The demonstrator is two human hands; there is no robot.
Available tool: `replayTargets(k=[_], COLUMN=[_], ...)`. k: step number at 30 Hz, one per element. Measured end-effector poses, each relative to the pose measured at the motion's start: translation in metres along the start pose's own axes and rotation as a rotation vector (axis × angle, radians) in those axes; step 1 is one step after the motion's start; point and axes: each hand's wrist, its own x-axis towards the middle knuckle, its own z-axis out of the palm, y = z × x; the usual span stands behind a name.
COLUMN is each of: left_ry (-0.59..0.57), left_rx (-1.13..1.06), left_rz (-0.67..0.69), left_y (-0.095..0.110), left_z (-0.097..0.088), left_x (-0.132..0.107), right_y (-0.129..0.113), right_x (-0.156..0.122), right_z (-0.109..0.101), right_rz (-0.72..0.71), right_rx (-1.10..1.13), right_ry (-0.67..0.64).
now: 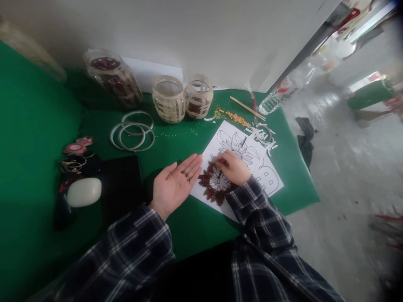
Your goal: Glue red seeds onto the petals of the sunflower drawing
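My left hand [173,184] lies palm up with its fingers stretched flat, and a few small dark seeds [187,174] rest on the fingers. Just to its right, my right hand [234,167] bends over a white sheet [273,176] printed with flower outlines and large letter shapes. Its fingertips are pinched together at the upper edge of a flower; whatever is between them is too small to make out. Around that flower, the outer petals are covered with dark red and greenish seeds [214,194]. The flower's inner petals [220,178] are bare white paper.
Behind the sheet stand two glass jars [169,102] and a larger jar [116,82] of dark red pieces. Yellow kernels [237,118], chopsticks [247,108], paper strips [261,134] and a plastic bottle [277,98] lie right. Rings [132,136] and a white mouse-like object [84,192] lie left.
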Motion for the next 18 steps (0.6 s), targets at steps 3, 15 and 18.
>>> replayTargets(k=[3,15,18], left_ry=[0.014,0.022,0.015], left_rx=[0.006,-0.008,-0.014], left_rz=[0.003,-0.004,-0.003], left_y=[0.0002,-0.0002,0.0000], left_z=[-0.0004,-0.0027,-0.0031], left_x=[0.0006,0.0011,0.0016], right_y=[0.0013,-0.0035,-0.0037], right_x=[-0.0005,-0.0008,-0.0011], right_z=[0.0015,0.0012,0.0008], right_rz=[-0.005,-0.053,-0.041], right_rx=[0.020,0.114,0.181], right_ry=[0.025,0.020,0.043])
